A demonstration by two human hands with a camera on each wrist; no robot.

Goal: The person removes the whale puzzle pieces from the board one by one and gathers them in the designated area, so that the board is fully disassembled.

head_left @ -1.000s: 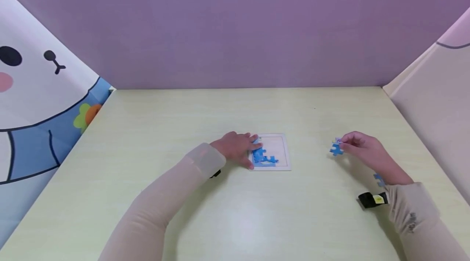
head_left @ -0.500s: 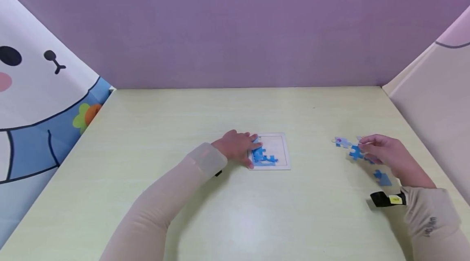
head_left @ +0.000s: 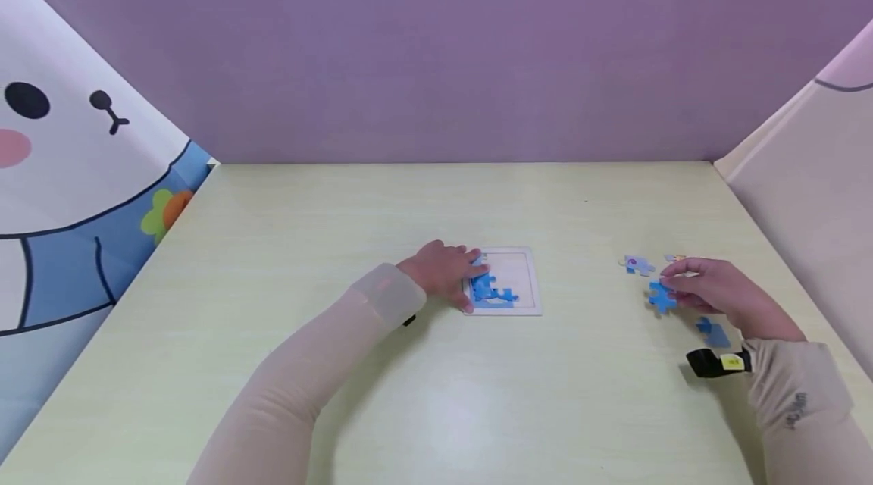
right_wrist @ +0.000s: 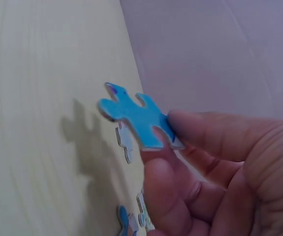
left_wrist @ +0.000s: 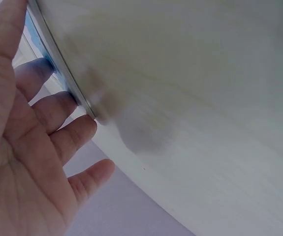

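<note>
My left hand (head_left: 443, 273) lies spread over the left side of a white square puzzle tray (head_left: 536, 284). Blue puzzle pieces (head_left: 486, 292) fill the tray's left and lower part, partly hidden under the fingers. In the left wrist view the fingertips (left_wrist: 84, 129) rest along the tray's edge. Off to the right, my right hand (head_left: 716, 289) pinches a bright blue jigsaw piece (right_wrist: 139, 118) between thumb and fingers. That piece is raised over the table, its shadow falling on the wood in the right wrist view.
Loose jigsaw pieces lie around the right hand: a pale purple one (head_left: 638, 265) to its left, an orange-tinted one (head_left: 674, 258) behind, and a blue one (head_left: 713, 333) in front. A purple wall (head_left: 436, 53) borders the table's (head_left: 382, 197) back edge.
My right hand has moved right with a blue jigsaw piece, uncovering the pale purple piece, then lowered slightly in view. The left hand has stayed on the tray.
</note>
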